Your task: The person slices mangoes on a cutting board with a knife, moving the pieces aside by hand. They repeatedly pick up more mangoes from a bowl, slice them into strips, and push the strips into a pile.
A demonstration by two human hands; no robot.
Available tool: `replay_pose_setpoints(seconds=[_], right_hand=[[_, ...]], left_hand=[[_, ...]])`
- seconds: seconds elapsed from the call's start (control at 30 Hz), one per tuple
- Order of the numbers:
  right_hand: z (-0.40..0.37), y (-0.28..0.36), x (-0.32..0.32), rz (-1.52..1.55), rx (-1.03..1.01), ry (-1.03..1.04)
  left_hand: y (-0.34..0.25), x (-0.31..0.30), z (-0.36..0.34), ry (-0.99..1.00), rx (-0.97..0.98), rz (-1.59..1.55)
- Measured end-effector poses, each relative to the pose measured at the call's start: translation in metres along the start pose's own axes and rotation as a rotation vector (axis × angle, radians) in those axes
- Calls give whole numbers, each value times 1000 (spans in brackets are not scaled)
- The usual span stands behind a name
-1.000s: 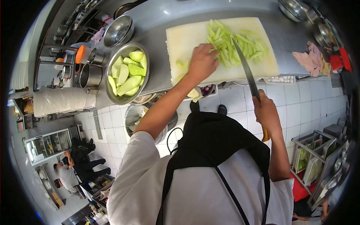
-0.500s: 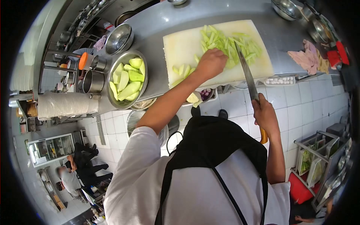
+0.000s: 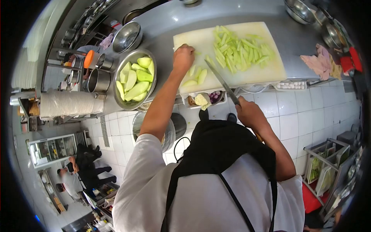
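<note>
My right hand (image 3: 250, 113) grips a long kitchen knife (image 3: 225, 86), its blade slanting up and left over the cutting board (image 3: 247, 79). My left hand (image 3: 183, 58) is at the board's upper left edge with fingers curled in; whatever they hold, if anything, is hidden. Beside the fingers is a small green bit. Several pale green vegetable pieces (image 3: 201, 76) lie below the left hand, left of the blade. A pile of cut pale green sticks (image 3: 241, 50) covers the upper right of the board.
A steel colander (image 3: 153, 83) of peeled green vegetable pieces (image 3: 137, 91) stands left of the board, an empty steel bowl (image 3: 127, 36) behind it. A pink cloth (image 3: 317, 62) lies right. Below the counter edge are purple onions (image 3: 215, 96). A person (image 3: 73, 181) is far left.
My left hand has moved left from the cut sticks to the board's left edge. The knife has swung left and lower, its tip now near the uncut pieces.
</note>
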State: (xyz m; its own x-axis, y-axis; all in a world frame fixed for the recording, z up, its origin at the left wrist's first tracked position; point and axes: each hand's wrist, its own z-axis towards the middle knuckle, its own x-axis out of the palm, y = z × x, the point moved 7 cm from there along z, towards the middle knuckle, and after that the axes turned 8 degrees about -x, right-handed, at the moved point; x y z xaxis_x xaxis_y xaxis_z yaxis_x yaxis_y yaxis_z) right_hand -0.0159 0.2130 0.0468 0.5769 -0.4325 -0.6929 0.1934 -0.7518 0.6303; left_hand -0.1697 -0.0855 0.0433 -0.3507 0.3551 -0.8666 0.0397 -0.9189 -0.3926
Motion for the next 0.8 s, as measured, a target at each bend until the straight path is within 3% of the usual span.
replay_pose_setpoints(seconds=[0.37, 0.53, 0.8], right_hand=[[7, -25, -22, -117, 37, -136], [-3, -3, -36, -43, 78, -136], [14, 16, -29, -73, -14, -164]], left_hand=[[-14, 13, -10, 179, 96, -87], [-21, 16, -19, 256, 76, -177], [-24, 13, -19, 208, 19, -337]])
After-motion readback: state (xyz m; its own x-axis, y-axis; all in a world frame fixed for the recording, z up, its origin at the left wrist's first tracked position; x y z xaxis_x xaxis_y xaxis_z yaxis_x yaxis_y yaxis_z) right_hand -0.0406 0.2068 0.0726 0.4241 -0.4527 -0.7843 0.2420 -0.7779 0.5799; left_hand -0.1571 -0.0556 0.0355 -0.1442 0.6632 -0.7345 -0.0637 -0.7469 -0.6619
